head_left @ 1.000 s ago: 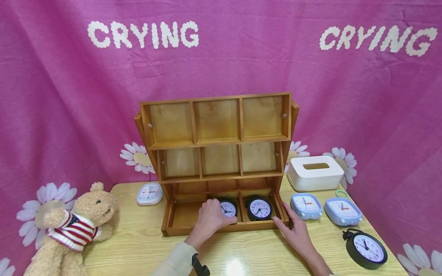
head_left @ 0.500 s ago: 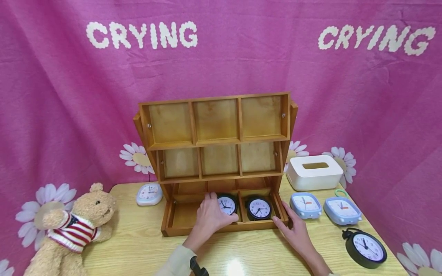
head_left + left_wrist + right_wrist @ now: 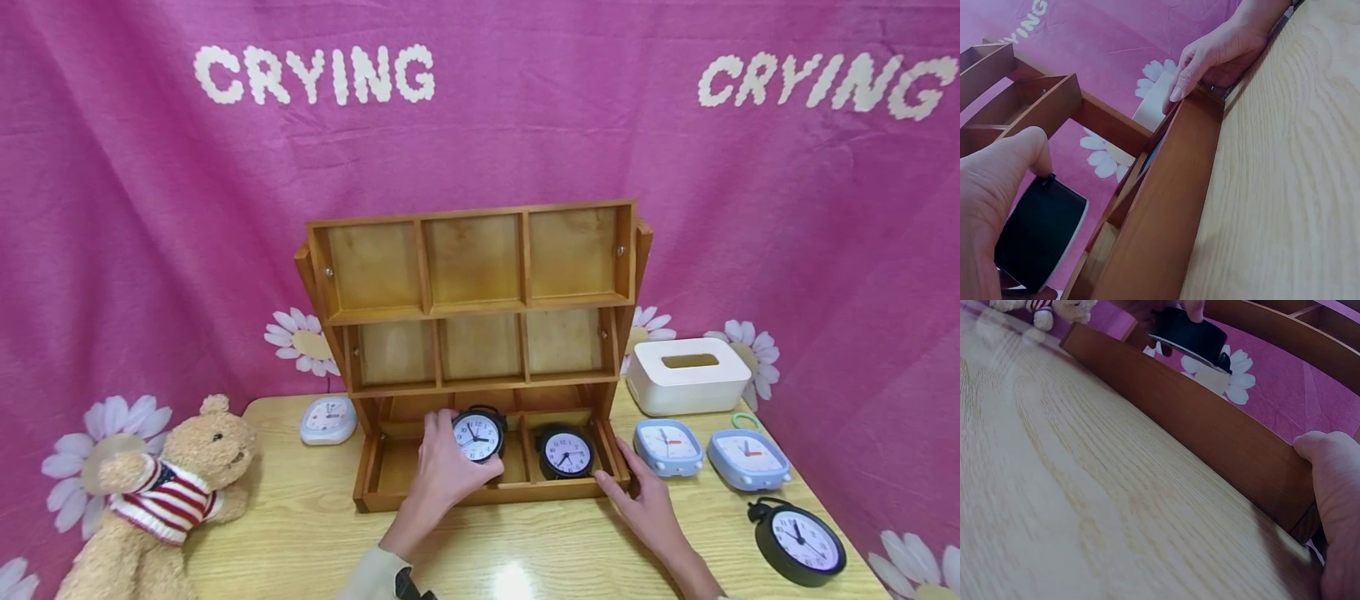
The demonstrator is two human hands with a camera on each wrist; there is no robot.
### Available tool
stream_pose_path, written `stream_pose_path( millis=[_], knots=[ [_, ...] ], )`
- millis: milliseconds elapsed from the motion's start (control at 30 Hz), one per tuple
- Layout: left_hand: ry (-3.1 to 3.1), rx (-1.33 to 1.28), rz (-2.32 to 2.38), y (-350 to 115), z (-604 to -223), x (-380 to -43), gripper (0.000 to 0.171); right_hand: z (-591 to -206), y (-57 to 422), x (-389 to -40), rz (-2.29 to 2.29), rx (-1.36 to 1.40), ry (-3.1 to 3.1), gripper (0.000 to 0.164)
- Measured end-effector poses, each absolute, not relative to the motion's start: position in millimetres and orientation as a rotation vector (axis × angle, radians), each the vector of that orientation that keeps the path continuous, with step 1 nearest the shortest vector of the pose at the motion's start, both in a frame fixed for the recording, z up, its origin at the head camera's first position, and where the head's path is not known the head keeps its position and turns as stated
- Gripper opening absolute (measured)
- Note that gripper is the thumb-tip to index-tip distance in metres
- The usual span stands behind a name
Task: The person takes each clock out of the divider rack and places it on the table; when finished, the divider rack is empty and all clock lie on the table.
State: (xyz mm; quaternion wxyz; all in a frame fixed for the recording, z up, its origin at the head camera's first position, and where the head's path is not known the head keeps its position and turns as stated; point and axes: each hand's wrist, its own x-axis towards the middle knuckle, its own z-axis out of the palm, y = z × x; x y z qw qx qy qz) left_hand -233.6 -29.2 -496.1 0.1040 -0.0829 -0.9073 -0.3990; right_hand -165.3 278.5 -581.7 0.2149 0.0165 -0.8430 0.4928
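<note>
My left hand (image 3: 442, 471) grips a round black alarm clock (image 3: 477, 437) by its rim, face up, thumb on the near side. The left wrist view shows the clock's dark side (image 3: 1041, 231) raised above the front board. The clock is over the bottom tier of a brown wooden three-tier rack (image 3: 540, 493). Another black alarm clock (image 3: 567, 453) sits in that tier's right compartment. My right hand (image 3: 651, 507) holds the rack's front right corner, thumb on the front board and fingers along the side. In the right wrist view, those fingers are mostly hidden.
Two blue clocks (image 3: 669, 447), a black alarm clock (image 3: 801, 540) and a white tissue box (image 3: 690, 387) stand on the right. A white-and-blue clock (image 3: 328, 419) and a teddy bear (image 3: 168, 500) are on the left. A pink curtain (image 3: 480, 125) hangs behind.
My left hand has lifted the black alarm clock out of the bottom middle compartment and shifted it slightly left. My right hand stays at the rack's corner.
</note>
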Motion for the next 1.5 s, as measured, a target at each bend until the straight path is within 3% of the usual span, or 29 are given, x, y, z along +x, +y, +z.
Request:
stream_pose_path(
  millis=[500,1500],
  knots=[
    [-2.452,-0.208,-1.155,-64.9,-508.2,-219.5,0.077,-580.2,279.1,-165.0,1.389,0.066,-2.331,0.068],
    [-1.986,-0.159,-0.988,-208.3,-527.8,-204.4,0.075,-582.6,278.2,-166.8,1.389,0.051,-2.342,0.068]
  ],
)
